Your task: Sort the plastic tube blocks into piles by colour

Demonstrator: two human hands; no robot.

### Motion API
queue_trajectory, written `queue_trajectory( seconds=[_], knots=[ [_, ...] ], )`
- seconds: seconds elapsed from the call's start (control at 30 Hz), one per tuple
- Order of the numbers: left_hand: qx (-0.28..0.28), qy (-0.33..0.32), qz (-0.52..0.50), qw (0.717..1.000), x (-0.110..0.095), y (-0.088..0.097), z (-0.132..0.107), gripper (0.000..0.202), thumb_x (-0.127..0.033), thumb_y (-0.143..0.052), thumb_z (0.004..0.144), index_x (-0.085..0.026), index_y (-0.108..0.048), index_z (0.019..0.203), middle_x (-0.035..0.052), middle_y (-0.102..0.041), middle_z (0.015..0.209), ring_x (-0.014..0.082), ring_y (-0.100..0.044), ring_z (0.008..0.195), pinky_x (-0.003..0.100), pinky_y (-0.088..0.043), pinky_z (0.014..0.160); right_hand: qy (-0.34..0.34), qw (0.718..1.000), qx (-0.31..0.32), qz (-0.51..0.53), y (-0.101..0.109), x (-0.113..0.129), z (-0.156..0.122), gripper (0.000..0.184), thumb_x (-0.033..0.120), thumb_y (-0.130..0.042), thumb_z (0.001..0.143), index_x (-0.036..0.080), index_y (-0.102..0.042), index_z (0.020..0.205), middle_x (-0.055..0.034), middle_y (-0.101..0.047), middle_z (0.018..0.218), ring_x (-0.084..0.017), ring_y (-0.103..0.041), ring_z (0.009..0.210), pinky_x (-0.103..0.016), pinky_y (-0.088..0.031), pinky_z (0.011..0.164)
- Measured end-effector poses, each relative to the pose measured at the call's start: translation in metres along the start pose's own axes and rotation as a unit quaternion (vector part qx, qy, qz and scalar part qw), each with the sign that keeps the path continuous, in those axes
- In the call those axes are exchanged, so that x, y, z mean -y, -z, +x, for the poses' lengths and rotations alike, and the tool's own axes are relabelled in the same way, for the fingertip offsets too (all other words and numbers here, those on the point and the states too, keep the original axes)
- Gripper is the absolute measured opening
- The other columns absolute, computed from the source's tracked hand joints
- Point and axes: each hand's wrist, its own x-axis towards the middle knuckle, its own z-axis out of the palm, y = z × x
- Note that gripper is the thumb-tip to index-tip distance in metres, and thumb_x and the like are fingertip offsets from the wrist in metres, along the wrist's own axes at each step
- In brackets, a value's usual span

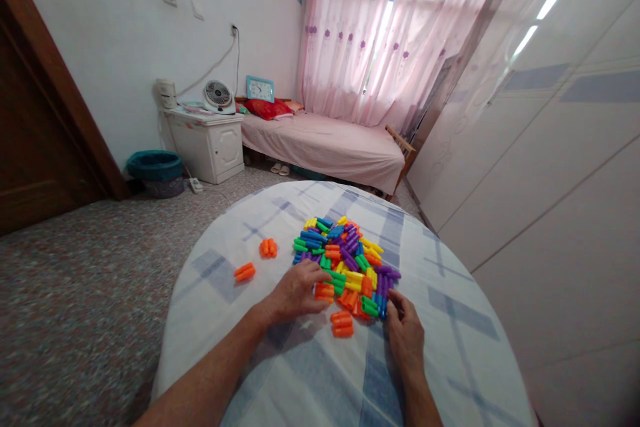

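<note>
A pile of plastic building blocks (353,280) in orange, yellow, green, blue and purple, shaped like joined tubes, lies mid-table. My left hand (299,291) is at its near left side, thumb and fingers around an orange building block (325,291). At the right edge, the fingertips of my right hand (406,332) rest by a blue building block (383,307), loosely bent and holding nothing visible. Just in front of the pile lies a separate orange block (342,324). Two more orange pieces, a clustered one (269,248) and a narrower one (245,272), sit apart on the left.
A round table (310,380) with a white and blue-grey checked cloth bears the blocks. Beyond stand a bed (330,143) with a pink sheet, a white cabinet (227,150) with a fan (219,95), and a lined bin (157,173). A pale wardrobe (540,193) runs along the right.
</note>
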Motion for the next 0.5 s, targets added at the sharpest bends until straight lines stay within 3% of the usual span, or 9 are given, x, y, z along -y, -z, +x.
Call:
queue_trajectory(
  seconds=[0.1,0.23,0.37,0.5],
  knots=[
    [-0.083,0.049,0.026,0.995,0.005,0.020,-0.001,0.029,-0.030,-0.063,0.074,-0.023,-0.062,0.102,0.0048,-0.061,0.096,0.0200,-0.054,0.092,0.033,-0.045,0.083,0.002,1.000,-0.002,0.001,-0.001,-0.003,0.001,0.044,0.044,-0.043,0.078,0.017,-0.061,0.108,-0.0092,-0.063,0.108,-0.024,-0.057,0.101,-0.037,-0.042,0.090],
    [-0.159,0.169,0.138,0.963,0.035,0.032,-0.020,0.025,-0.033,-0.057,0.079,-0.022,-0.062,0.101,0.0065,-0.061,0.097,0.0223,-0.055,0.094,0.038,-0.045,0.085,0.001,1.000,-0.005,0.003,-0.002,-0.004,0.003,0.044,0.045,-0.043,0.077,0.017,-0.062,0.106,-0.0094,-0.064,0.108,-0.025,-0.058,0.101,-0.037,-0.042,0.089],
    [-0.164,0.227,0.236,0.931,0.072,0.024,-0.041,0.043,-0.041,-0.057,0.078,-0.023,-0.056,0.116,0.0115,-0.054,0.124,0.0295,-0.047,0.116,0.045,-0.040,0.095,0.005,1.000,-0.008,0.003,-0.003,-0.002,0.003,0.043,0.043,-0.042,0.076,0.018,-0.064,0.103,-0.0083,-0.065,0.106,-0.024,-0.058,0.098,-0.036,-0.043,0.086],
    [-0.147,0.200,0.241,0.938,0.090,0.021,-0.038,0.039,-0.041,-0.054,0.080,-0.024,-0.055,0.116,0.0104,-0.054,0.125,0.0269,-0.048,0.117,0.042,-0.041,0.095,0.012,1.000,-0.019,-0.007,-0.004,0.001,0.001,0.042,0.041,-0.041,0.076,0.018,-0.064,0.104,-0.0075,-0.065,0.107,-0.023,-0.059,0.097,-0.036,-0.043,0.087]
  ],
)
